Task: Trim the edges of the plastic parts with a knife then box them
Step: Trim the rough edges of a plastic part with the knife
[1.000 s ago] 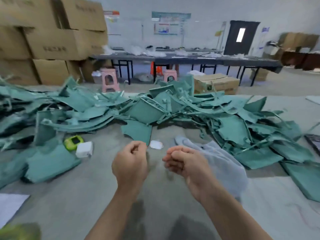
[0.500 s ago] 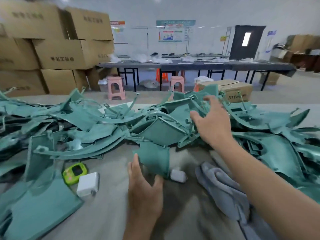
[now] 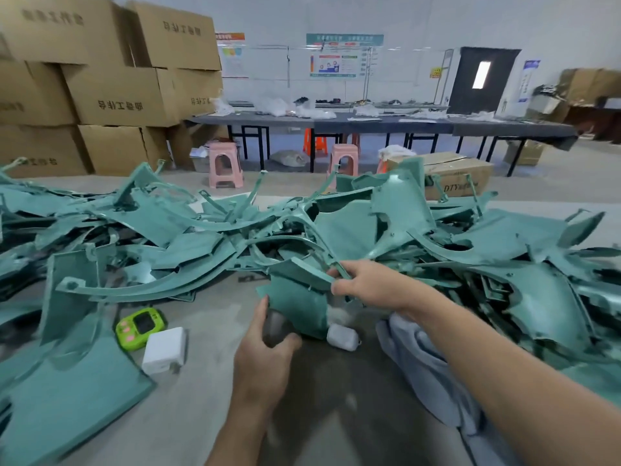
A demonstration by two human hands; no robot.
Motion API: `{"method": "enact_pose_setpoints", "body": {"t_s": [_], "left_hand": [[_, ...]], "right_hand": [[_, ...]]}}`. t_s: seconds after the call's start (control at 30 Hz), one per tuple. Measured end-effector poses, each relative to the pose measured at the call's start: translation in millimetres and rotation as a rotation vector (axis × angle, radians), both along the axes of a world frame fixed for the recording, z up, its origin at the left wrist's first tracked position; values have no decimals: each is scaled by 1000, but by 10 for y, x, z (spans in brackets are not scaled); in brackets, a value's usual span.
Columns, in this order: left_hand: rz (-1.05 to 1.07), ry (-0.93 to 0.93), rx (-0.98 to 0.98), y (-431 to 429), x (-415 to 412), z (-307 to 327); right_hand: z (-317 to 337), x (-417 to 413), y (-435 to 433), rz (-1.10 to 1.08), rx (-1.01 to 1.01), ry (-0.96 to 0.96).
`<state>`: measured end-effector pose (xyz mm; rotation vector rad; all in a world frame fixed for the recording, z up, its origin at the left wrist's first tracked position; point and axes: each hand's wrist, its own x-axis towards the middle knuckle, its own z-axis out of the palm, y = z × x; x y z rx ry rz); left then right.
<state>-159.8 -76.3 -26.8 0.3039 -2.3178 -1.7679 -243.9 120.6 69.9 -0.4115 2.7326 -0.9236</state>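
Right hand: the right hand [image 3: 369, 284] reaches forward over the table; thumb and forefinger pinch a thin rib at the upper right edge of one plastic part [image 3: 299, 306]; the other fingers curl underneath

Left hand: the left hand [image 3: 265, 361] sits just below that part; thumb and fingers [image 3: 290, 341] are bent into a narrow C; the thumb tip touches the part's lower left edge; a dark shape fills the gap, too blurred to tell object from shadow, so I cannot tell whether it holds anything

Plastic part: teal, flat, with a folded flap on top; at the near edge of the heap, tilted up, between both hands

Pile: the pile of plastic parts [image 3: 161, 237] spreads left to right across the grey table [image 3: 201, 415]

Near items: green gadget [image 3: 141, 327] just beside a white charger block [image 3: 164, 349], left of the left hand; small white case [image 3: 342, 337] by the part's lower right corner; grey cloth [image 3: 430, 371] beneath the right forearm

Background: stacked cardboard boxes [image 3: 117, 95] far left; pink stools [image 3: 225, 166] before a long dark bench [image 3: 369, 124]
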Motion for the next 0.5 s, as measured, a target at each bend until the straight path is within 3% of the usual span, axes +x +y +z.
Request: {"method": "enact_pose_setpoints", "body": {"t_s": [0.1, 0.17, 0.3, 0.37, 0.5], "left_hand": [[-31, 9, -1, -7, 20, -21], [-40, 8, -20, -8, 29, -22], [-28, 24, 6, -13, 4, -24], [-27, 40, 13, -11, 2, -29], [-44, 57, -6, -9, -2, -59]], "right_hand": [[47, 121, -31, -39, 23, 147], [88, 188, -45, -154, -71, 197], [218, 242, -72, -456, -577, -93], [267, 218, -91, -536, -682, -219], [344, 75, -92, -582, -768, -186]]}}
